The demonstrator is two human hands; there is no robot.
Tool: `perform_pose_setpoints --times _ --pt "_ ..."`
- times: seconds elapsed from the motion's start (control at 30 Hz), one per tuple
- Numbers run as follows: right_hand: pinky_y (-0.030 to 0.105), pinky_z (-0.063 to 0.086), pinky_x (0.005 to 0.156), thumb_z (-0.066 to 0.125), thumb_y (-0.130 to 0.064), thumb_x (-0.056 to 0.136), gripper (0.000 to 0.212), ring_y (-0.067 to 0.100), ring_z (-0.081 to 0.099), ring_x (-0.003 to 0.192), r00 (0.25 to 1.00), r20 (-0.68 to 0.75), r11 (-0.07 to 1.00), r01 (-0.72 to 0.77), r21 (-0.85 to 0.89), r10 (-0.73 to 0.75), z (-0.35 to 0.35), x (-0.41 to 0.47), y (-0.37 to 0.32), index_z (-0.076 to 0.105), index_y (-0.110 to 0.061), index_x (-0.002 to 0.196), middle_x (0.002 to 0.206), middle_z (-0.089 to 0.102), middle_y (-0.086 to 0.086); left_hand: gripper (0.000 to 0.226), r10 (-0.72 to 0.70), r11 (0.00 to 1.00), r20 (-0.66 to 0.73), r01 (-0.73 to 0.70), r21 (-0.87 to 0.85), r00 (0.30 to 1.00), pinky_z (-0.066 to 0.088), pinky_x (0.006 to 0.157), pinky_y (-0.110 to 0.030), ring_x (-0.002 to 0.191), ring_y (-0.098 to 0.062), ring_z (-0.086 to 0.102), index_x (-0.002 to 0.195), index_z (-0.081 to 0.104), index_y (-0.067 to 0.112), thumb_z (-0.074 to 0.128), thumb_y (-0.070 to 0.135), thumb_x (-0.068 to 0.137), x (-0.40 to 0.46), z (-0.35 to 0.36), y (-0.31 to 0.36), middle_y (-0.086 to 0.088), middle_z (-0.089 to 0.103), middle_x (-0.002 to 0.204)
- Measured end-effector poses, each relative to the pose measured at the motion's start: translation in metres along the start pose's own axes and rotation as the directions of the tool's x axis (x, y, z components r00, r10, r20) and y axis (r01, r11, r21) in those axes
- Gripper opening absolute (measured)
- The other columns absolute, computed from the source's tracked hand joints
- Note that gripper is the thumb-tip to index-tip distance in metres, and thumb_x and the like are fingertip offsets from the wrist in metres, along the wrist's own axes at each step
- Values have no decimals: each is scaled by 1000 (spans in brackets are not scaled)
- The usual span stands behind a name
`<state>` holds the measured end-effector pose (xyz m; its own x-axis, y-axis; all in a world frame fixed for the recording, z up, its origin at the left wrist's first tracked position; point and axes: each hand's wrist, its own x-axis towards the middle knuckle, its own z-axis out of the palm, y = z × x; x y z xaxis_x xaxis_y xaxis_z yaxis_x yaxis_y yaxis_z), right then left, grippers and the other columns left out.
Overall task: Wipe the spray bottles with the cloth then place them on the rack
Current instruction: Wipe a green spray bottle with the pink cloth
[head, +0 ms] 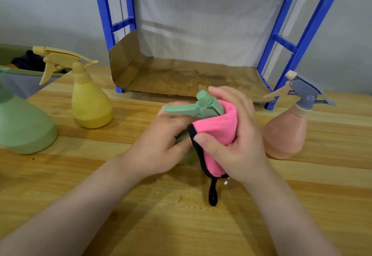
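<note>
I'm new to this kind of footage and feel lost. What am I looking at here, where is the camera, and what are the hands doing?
No machine here: a person wears a camera on the head, looking down at their own hands. The left hand grips a green spray bottle, while the right hand holds a pink cloth wrapped around it. On the wooden table stand a yellow bottle, a larger green bottle at the left edge and a peach bottle. Behind is a blue rack lined with cardboard.
</note>
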<state>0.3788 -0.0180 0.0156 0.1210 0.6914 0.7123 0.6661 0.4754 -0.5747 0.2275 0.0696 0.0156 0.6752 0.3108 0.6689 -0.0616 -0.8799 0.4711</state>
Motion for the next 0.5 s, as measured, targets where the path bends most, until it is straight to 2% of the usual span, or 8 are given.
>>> perform_pose_setpoints --times 0.1,0.17,0.23,0.33,0.4,0.5 --pt "19 39 97 74 -49 78 51 9 53 113 999 -46 998 14 -56 -17 2 1 -3 56 -23 118 114 56 -3 17 12 1000 12 -12 11 1000 44 85 -25 102 6 54 101 55 37 51 23 92 -1 1 -1 33 56 103" --pt "11 39 86 72 -42 83 34 -2 53 99 995 -87 998 32 -63 -37 5 0 -6 54 -23 105 101 54 -10 15 -3 1000 14 3 15 1000 49 86 -34 102 -9 59 106 61 23 53 23 93 -2 2 -2 13 64 105" --pt "8 38 80 68 -39 85 26 -6 50 91 991 -117 994 49 -98 -60 6 -1 -8 51 -23 98 95 50 -14 22 -32 999 24 31 21 999 50 85 -38 101 -14 61 106 66 11 54 24 94 -3 2 -3 1 68 106" --pt "5 36 74 66 -40 87 26 -7 47 83 988 -141 987 43 -154 -65 6 -3 -10 50 -20 93 87 46 -8 28 -59 998 33 58 39 998 50 85 -45 100 -18 65 103 68 6 53 28 94 -5 2 -5 -1 70 104" --pt "6 36 68 66 -42 88 31 -2 47 78 985 -157 977 40 -208 -73 5 -4 -9 54 -14 88 85 47 -4 26 -38 998 28 37 48 999 50 88 -44 103 -15 64 104 67 9 54 29 95 -4 3 -6 5 69 108" --pt "15 38 57 57 -53 93 49 8 44 65 973 -193 940 59 -335 -130 5 -3 -8 56 -5 80 77 49 -1 24 -24 999 21 23 43 1000 50 84 -45 98 -19 66 105 66 11 54 29 95 -4 4 -6 3 70 105"
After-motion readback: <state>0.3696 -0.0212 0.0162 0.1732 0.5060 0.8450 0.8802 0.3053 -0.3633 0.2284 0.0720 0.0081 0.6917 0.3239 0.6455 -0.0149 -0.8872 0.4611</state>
